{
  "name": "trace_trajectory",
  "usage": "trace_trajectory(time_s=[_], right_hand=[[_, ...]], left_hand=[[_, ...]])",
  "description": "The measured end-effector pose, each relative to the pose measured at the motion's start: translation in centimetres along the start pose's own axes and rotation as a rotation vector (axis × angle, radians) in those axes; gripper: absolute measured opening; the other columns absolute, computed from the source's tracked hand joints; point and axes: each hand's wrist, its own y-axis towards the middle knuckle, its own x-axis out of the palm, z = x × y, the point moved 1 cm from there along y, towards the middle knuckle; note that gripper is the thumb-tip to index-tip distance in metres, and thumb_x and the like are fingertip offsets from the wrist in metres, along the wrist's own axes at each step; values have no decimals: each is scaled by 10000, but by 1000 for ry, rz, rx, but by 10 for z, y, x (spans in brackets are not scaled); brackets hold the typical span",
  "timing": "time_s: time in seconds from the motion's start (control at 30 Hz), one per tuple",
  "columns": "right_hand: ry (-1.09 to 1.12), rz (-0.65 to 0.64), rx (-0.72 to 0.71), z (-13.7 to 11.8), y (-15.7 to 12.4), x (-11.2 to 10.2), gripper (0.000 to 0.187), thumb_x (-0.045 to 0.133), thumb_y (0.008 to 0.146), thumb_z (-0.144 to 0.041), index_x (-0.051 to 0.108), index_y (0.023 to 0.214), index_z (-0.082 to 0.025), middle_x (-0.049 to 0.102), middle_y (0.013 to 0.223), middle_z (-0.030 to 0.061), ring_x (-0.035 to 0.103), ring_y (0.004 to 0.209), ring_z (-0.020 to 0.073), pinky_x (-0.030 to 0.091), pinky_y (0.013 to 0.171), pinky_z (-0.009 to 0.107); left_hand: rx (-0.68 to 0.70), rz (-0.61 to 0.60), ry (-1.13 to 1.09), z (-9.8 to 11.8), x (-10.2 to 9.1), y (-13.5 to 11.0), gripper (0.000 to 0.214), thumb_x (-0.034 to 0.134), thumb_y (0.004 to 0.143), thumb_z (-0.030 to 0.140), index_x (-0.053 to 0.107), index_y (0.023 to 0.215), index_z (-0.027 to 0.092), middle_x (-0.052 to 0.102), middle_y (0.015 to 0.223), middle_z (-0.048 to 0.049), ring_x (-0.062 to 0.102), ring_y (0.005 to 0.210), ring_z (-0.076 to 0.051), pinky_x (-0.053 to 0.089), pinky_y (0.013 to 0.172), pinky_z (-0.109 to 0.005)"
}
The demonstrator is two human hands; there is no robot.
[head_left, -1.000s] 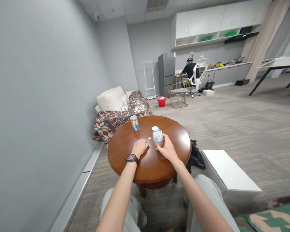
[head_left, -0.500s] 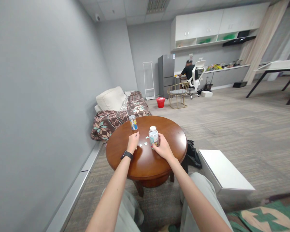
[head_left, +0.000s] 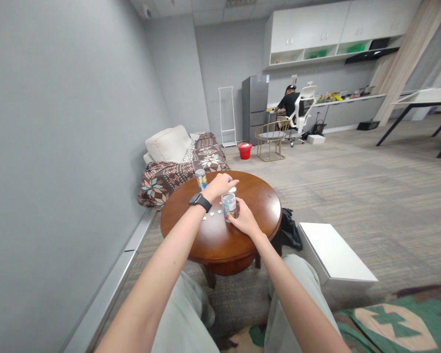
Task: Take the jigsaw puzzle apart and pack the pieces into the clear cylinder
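Observation:
On the round wooden table (head_left: 257,230) stands a small open can (head_left: 228,206), and my right hand (head_left: 243,221) is wrapped round its near side. My left hand (head_left: 219,186), with a black watch on the wrist, hovers just above the can's mouth, fingers pinched together; what they pinch is too small to see. A few small pale pieces (head_left: 211,214) lie on the table left of the can. A white lid (head_left: 233,189) lies just behind the can, partly hidden by my left hand. A second blue and yellow can (head_left: 201,179) stands at the table's far left.
A low bed with a patterned blanket (head_left: 169,179) and a pillow lies against the left wall. To the right of the table stand a white box (head_left: 334,255) and a black bag (head_left: 289,230). Farther back are a red bucket (head_left: 244,150), a gold chair and a person seated at a desk (head_left: 289,104).
My left hand has lifted off the table by the small pieces and moved up and right, over the can's mouth. My right hand has kept its hold on the can.

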Motion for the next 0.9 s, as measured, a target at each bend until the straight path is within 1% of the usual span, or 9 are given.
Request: trace_trajectory(time_s=[0.1, 0.23, 0.37, 0.47, 0.57, 0.67, 0.9], right_hand=[[2, -15, 15, 1, 0, 0, 553, 652, 751, -263, 465, 1266, -185, 621, 1181, 112, 615, 1066, 244, 497, 959, 413], [2, -15, 15, 2, 0, 0, 562, 653, 746, -261, 466, 1271, -190, 617, 1196, 111, 613, 1071, 243, 498, 953, 407], [18, -14, 7, 3, -1, 0, 571, 654, 747, -258, 460, 1279, -183, 620, 1195, 115, 615, 1070, 246, 501, 948, 410], [9, -11, -2, 3, -1, 0, 568, 654, 746, -255, 462, 1276, -187, 621, 1192, 112, 614, 1076, 247, 495, 961, 415], [4, -7, 5, 3, -1, 1, 564, 655, 741, -252, 469, 1269, -190, 621, 1185, 108, 613, 1077, 248, 493, 965, 417], [7, -10, 17, 4, 0, 1, 573, 656, 740, -258, 467, 1277, -189, 615, 1194, 110, 610, 1081, 249, 499, 956, 416], [14, -19, 39, 3, 0, -1, 589, 658, 730, -253, 469, 1286, -198, 626, 1188, 109, 619, 1066, 251, 514, 927, 415]], left_hand=[[-18, -71, 120, 0, -5, -5, 431, 521, 922, 380, 660, 606, 123, 635, 597, -68, 505, 576, -137, 377, 628, -265], [-47, -160, 181, 4, -10, -10, 392, 518, 923, 365, 729, 728, 99, 685, 671, -106, 554, 588, -150, 383, 611, -266], [-39, -185, 248, 4, -2, -9, 380, 518, 922, 372, 752, 804, 95, 713, 738, -144, 636, 669, -184, 412, 639, -261], [-51, -170, 280, -1, 5, -7, 395, 516, 927, 395, 755, 832, 95, 726, 796, -175, 676, 739, -217, 435, 668, -269], [-53, -142, 275, -7, 9, -8, 433, 506, 933, 445, 754, 839, 103, 730, 828, -181, 685, 764, -228, 444, 684, -276], [-37, -115, 266, -10, 10, -12, 448, 498, 935, 472, 754, 832, 120, 731, 824, -161, 679, 756, -215, 440, 687, -268], [-8, -45, 218, -9, 13, -17, 388, 508, 936, 412, 733, 774, 140, 715, 764, -114, 626, 676, -172, 388, 637, -253]])
